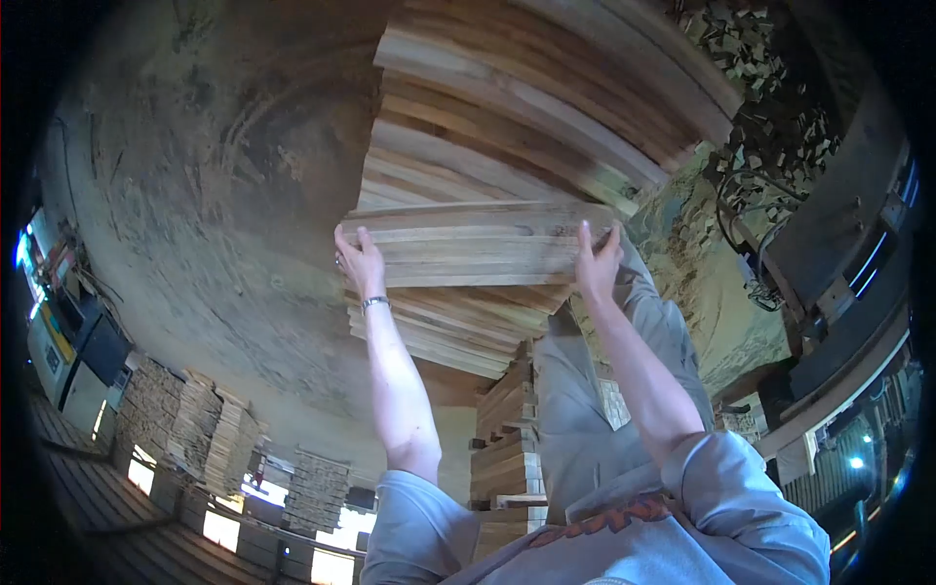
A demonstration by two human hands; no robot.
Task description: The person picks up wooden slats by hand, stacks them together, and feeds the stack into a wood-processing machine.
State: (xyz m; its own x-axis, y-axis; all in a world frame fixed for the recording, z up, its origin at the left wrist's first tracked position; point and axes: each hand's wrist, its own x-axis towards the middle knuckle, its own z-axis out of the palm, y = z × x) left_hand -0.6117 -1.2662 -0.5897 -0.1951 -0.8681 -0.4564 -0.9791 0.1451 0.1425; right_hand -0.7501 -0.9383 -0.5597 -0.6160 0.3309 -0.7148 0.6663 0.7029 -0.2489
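Flanking stacked boards (487, 117), scuffed floor (224, 185)

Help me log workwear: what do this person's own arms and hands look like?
The shirt's short sleeves are pale grey-blue. The left hand is ungloved, with a silvery wristband; the right hand is ungloved, without a wristband.

Underside of held boards (468, 246) hidden, upper planks (561, 58) cut off, shirt lettering (639, 511) illegible

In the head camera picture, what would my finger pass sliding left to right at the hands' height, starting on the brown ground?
Brown dusty ground → bare left hand → pale brown wooden boards → bare right hand → dark flat panel.
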